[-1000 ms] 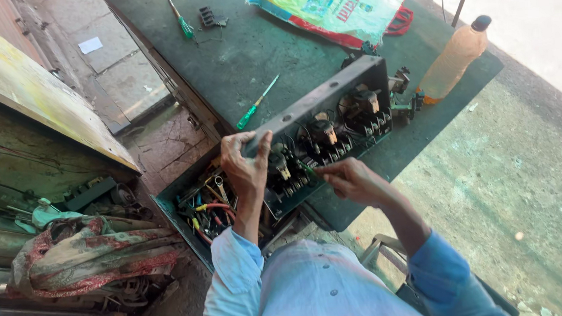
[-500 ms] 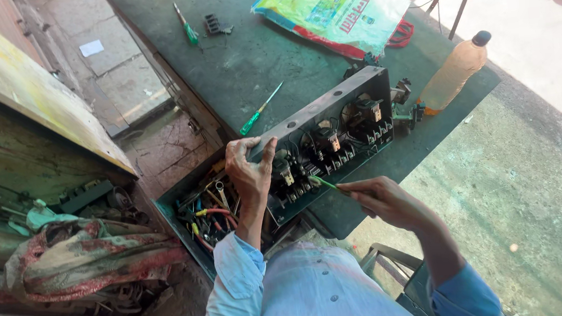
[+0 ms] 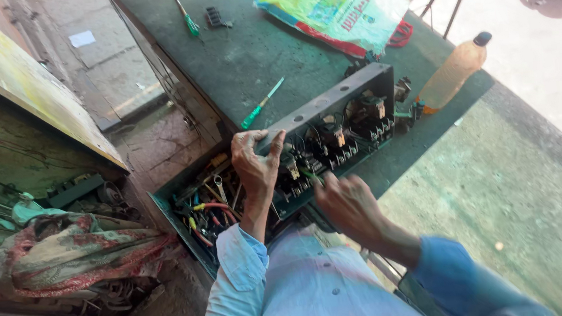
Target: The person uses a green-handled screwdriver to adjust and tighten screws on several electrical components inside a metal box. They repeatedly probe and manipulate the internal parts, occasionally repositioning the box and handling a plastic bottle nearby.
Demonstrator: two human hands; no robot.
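While my left hand (image 3: 255,161) is gripping the top edge of the grey electrical panel box (image 3: 333,130) in the middle of the frame, fingers curled over its rim, my right hand (image 3: 348,201) is closing around a thin green-handled tool (image 3: 309,174) and pressing its tip in among the black relays and terminals at the lower left of the box's open face. The box is standing tilted on its long side at the near edge of the dark green workbench (image 3: 265,51). Just left of it, below my left wrist, an open drawer (image 3: 208,215) is holding a tangle of red, yellow and green-handled tools. A green screwdriver (image 3: 261,103) is lying on the bench just above my left hand, and a second one (image 3: 185,16) is lying well apart at the top of the frame. A colourful printed bag (image 3: 332,8) is lying at the upper right, and an amber plastic bottle (image 3: 453,72) is lying just beyond the box's right end. A patterned cloth (image 3: 65,251) is heaped at the lower left.
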